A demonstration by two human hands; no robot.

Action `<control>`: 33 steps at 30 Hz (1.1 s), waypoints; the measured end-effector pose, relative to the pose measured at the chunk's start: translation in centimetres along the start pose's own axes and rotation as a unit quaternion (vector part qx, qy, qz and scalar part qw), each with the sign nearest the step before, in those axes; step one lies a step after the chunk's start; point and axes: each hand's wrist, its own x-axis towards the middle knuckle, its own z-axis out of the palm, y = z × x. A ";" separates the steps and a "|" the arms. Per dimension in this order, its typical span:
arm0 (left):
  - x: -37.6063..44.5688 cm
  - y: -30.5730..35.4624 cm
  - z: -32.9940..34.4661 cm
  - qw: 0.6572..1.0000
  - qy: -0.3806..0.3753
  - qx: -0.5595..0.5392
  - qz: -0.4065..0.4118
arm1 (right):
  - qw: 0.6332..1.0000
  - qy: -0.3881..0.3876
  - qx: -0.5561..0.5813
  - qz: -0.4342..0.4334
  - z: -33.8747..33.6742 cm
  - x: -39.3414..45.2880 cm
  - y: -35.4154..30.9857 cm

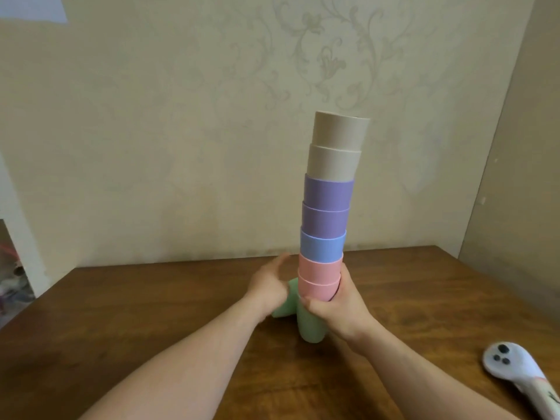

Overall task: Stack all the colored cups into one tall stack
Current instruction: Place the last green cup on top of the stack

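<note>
A tall stack of nested cups (pixel 328 213) rises over the table's middle: two beige on top, two purple, one blue, two pink, with a green cup (pixel 310 327) at the bottom. My right hand (pixel 336 307) grips the stack at the pink and green cups. The stack leans slightly to the right. A second green cup (pixel 286 304) lies tilted behind and left of the stack's base, and my left hand (pixel 268 286) covers it, fingers curled around it. How the green cups rest on the table is partly hidden by my hands.
The wooden table (pixel 121 313) reaches a wallpapered wall at the back. A white controller (pixel 512 366) with dark buttons lies near the front right edge. A doorway opens at the far left.
</note>
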 end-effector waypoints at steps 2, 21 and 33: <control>-0.4 -1.2 0.3 0.988 -0.091 0.122 0.009 | 1.000 -0.002 -0.006 0.002 0.2 0.2 0.5; -2.1 3.2 -14.0 0.985 0.167 -0.044 -0.026 | 1.000 -0.008 0.008 0.014 4.1 2.3 -0.1; -6.4 27.2 -17.8 0.935 0.208 -0.073 0.279 | 1.000 -0.020 -0.010 0.017 5.3 2.2 -0.4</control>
